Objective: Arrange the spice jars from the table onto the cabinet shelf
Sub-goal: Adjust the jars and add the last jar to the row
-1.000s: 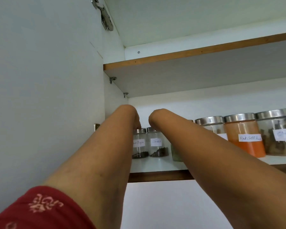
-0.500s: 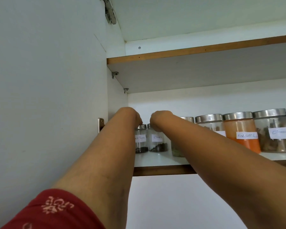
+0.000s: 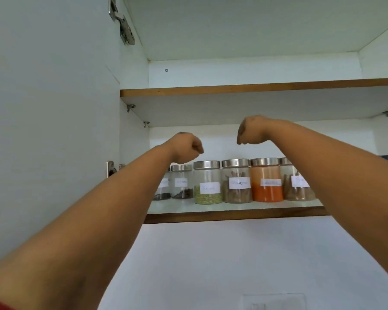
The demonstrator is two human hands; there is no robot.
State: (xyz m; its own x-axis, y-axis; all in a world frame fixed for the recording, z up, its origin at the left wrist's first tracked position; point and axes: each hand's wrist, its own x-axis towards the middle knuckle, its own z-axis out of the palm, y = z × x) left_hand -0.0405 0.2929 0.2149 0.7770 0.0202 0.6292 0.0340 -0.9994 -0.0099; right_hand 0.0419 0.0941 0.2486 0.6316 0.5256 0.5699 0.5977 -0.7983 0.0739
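Six jars [image 3: 235, 181] stand in a row on the shelf [image 3: 233, 214], and I take the orange jar [image 3: 266, 180] as landmark: two brown ones flank it, the green one and two small dark ones run off to its left. Both hands are raised above the row and touch no jar, the left hand [image 3: 185, 148] up left of the orange jar, the right hand [image 3: 252, 130] just above it, fingers curled under, holding nothing. I judge the shelving nearly done, but no bench shows, so I can't tell what remains.
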